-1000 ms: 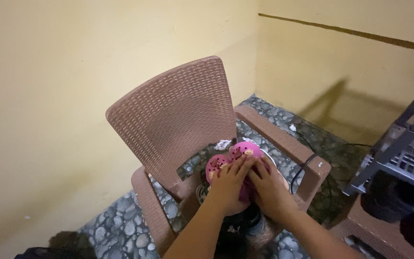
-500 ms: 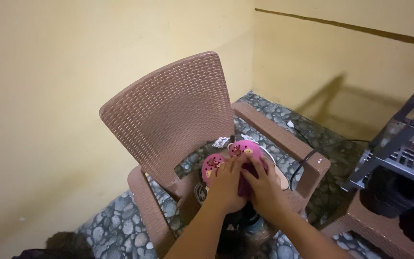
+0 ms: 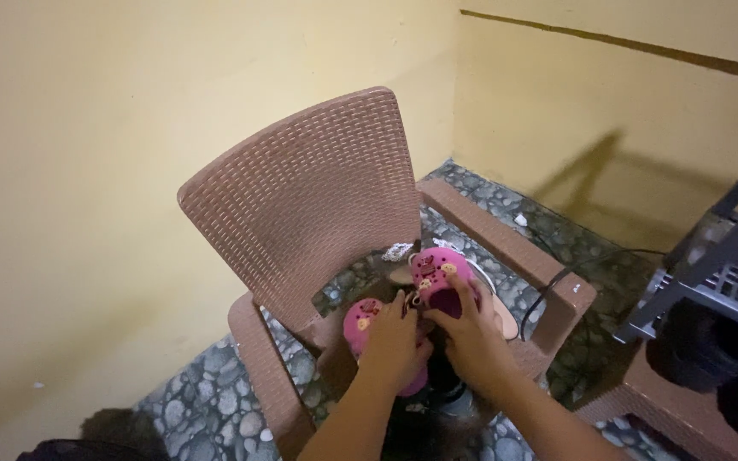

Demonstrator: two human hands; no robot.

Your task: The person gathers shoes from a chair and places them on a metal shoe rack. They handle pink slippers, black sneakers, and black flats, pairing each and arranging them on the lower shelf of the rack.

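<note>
Presently: Two Pink Clogs Handled on Chair Seat

Nearest the camera, both forearms reach forward over a brown woven-pattern plastic armchair (image 3: pixel 301 196). Left hand (image 3: pixel 389 346) lies fingers down over the lower pink clog (image 3: pixel 360 320); whether it grips or merely rests cannot be told. Right hand (image 3: pixel 467 337) has fingers curled onto the rim of the upper pink clog (image 3: pixel 439 271), apparently holding it. Both clogs sit over a cluttered seat, where dark and pale items show beneath, too dim to identify.

Risk, as judged: the upper clog is held by its edge only, so it could slip and drop among the clutter or off the seat front. A black cable (image 3: pixel 548 286) runs beside the right armrest and could snag a wrist or sleeve.

Count: two hands, two pink clogs, one chair, one cable. Beyond, a grey slatted rack (image 3: pixel 719 273) stands at right, on pebble-pattern flooring (image 3: pixel 207 401), with yellow walls (image 3: pixel 87 171) behind.
</note>
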